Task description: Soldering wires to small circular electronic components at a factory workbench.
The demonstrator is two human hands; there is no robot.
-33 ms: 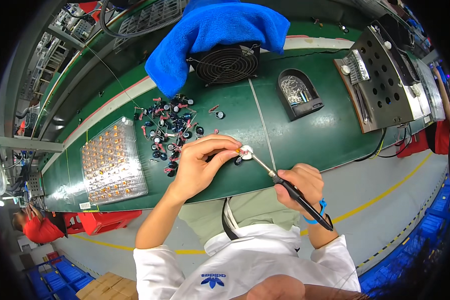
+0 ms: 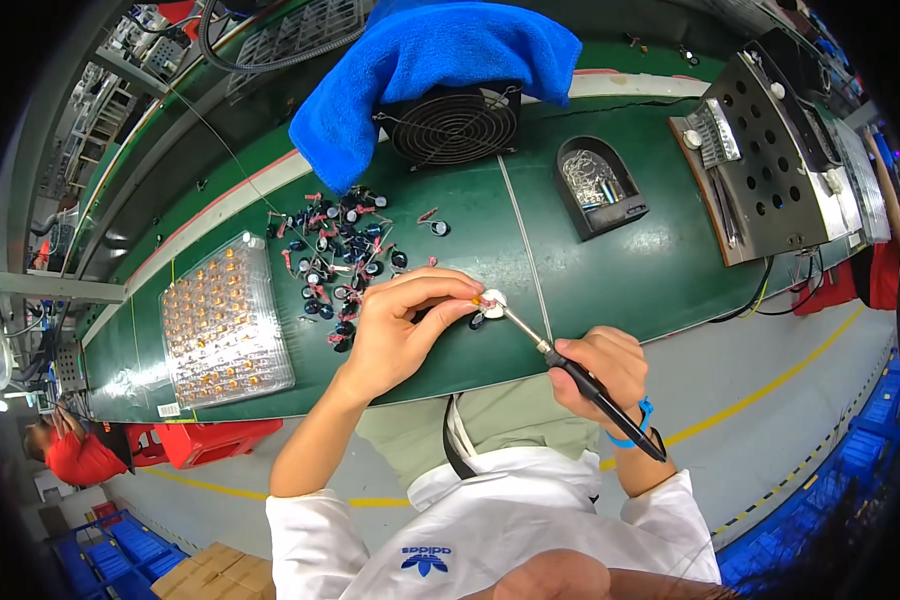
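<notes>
My right hand (image 2: pixel 608 378) grips a soldering iron (image 2: pixel 578 378) by its black handle. The iron's metal shaft slants up and left, its tip at a small white round piece (image 2: pixel 493 304) above the green bench. Between thumb and fingertips of my left hand (image 2: pixel 398 325) is a small orange part (image 2: pixel 478 300), right beside the white piece. A small dark round component (image 2: pixel 477 320) shows just under them. To the left of my left hand lies a loose pile of dark round components (image 2: pixel 345 240) with pinkish wire leads.
A clear plastic tray (image 2: pixel 228 330) with rows of orange parts lies at left. Behind my hands stands a black fan (image 2: pixel 457 127) under a blue towel (image 2: pixel 450 50). A black bin (image 2: pixel 597 190) of thin metal bits and a perforated metal box (image 2: pixel 770 160) stand to the right.
</notes>
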